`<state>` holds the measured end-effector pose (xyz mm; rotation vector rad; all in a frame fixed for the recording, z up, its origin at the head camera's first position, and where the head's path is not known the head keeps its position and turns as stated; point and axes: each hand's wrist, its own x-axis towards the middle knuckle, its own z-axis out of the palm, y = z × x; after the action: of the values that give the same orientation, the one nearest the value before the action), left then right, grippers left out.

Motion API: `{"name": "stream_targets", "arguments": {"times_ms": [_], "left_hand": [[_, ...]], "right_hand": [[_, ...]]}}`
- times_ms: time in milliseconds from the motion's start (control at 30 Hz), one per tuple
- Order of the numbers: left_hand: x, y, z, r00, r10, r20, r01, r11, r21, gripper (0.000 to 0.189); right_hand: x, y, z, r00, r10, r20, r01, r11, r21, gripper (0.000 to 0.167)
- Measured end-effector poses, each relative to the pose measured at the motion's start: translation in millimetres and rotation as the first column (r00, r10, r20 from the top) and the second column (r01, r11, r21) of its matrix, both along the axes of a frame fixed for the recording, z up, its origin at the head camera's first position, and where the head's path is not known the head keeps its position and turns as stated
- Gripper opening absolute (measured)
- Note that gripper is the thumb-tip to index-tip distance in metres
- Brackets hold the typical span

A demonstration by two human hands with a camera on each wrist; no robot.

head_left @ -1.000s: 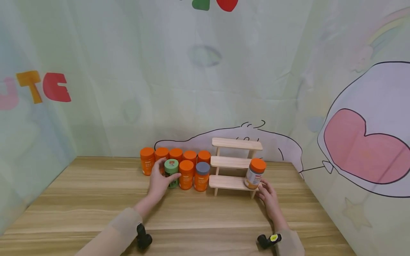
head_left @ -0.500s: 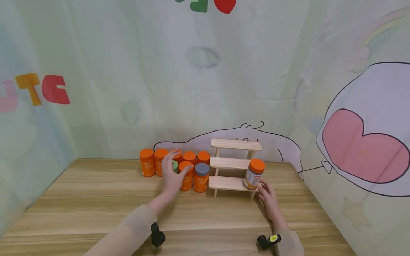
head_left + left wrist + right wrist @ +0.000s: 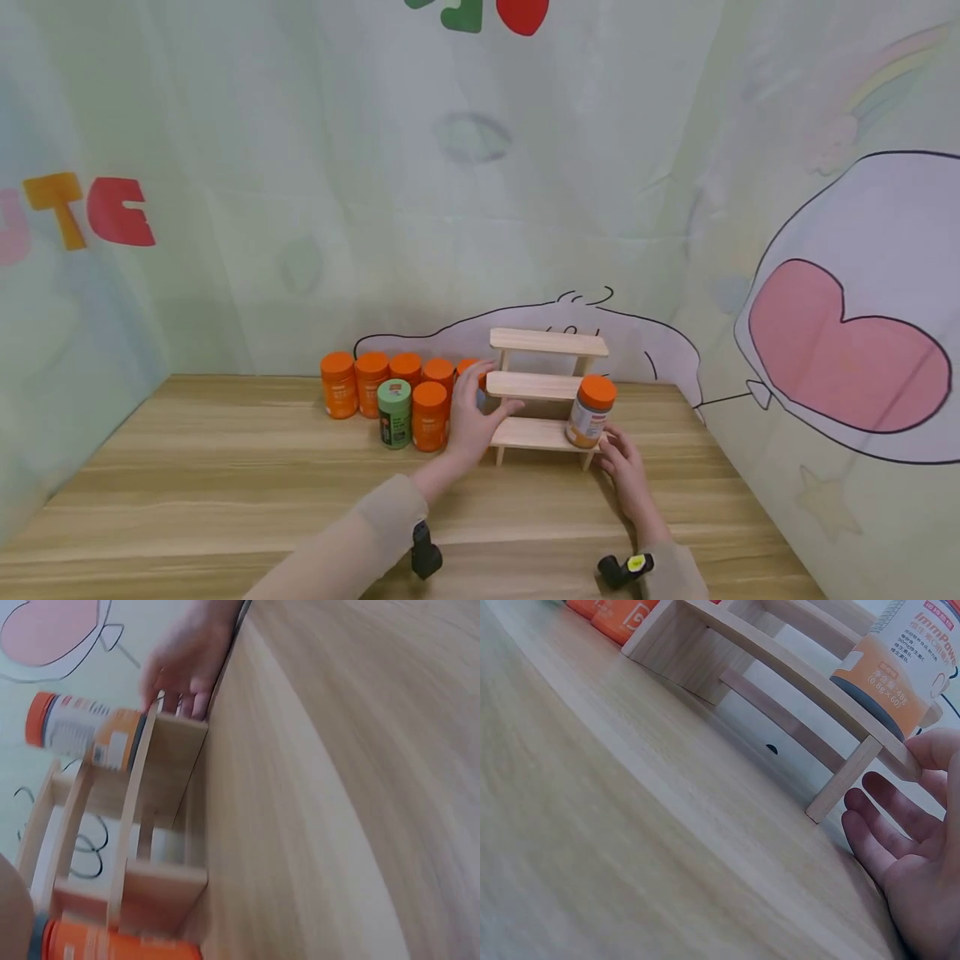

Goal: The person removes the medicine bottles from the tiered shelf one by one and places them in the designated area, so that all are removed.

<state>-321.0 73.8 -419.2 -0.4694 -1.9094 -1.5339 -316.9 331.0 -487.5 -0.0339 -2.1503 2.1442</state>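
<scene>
My left hand (image 3: 472,429) is raised at the left end of a small three-step wooden shelf (image 3: 534,385), its thumb and fingers spread apart. Behind it the orange supplement jar with a grey lid is mostly hidden; the left wrist view shows that jar (image 3: 124,946) beside the shelf. Loosely bent, my right hand (image 3: 628,475) rests its upper finger against the right end of the lowest step, with other fingers (image 3: 877,825) hanging beneath. On that step stands a white-and-orange labelled jar (image 3: 587,423) with an orange lid, apart from both hands.
A green jar (image 3: 394,421) and an orange jar (image 3: 430,425) stand in the front row, left of the shelf. Behind them is a row of several orange-lidded jars (image 3: 339,396). A printed curtain (image 3: 300,208) closes off the back of the wooden table (image 3: 225,483).
My left hand has moved right from the green jar, past the front orange jar, to the grey-lidded jar and shelf. The green jar stays standing. My right hand keeps its place.
</scene>
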Motion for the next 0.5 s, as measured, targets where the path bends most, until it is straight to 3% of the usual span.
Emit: {"name": "stream_targets", "arguments": {"times_ms": [167, 267, 367, 500], "left_hand": [[-0.2, 23.4, -2.8, 0.991, -0.102, 0.081, 0.106, 0.993, -0.043, 0.068], [-0.7, 35.4, -2.3, 0.978, -0.158, 0.134, 0.167, 0.984, -0.059, 0.072], [-0.7, 46.3, 0.1, 0.955, -0.227, 0.192, 0.243, 0.968, -0.066, 0.076], [-2.8, 59.4, 4.4, 0.909, -0.311, 0.277, 0.343, 0.936, -0.073, 0.079]], "right_hand": [[-0.1, 0, -1.3, 1.0, -0.01, 0.009, 0.01, 1.0, 0.007, 0.047], [-0.7, 0, -1.8, 1.0, -0.009, 0.007, 0.009, 1.0, 0.009, 0.047], [-1.3, 1, -2.2, 1.0, -0.002, 0.002, 0.002, 1.0, -0.001, 0.048], [-2.0, 0, -3.5, 1.0, 0.001, -0.023, -0.001, 1.0, -0.008, 0.047]]}}
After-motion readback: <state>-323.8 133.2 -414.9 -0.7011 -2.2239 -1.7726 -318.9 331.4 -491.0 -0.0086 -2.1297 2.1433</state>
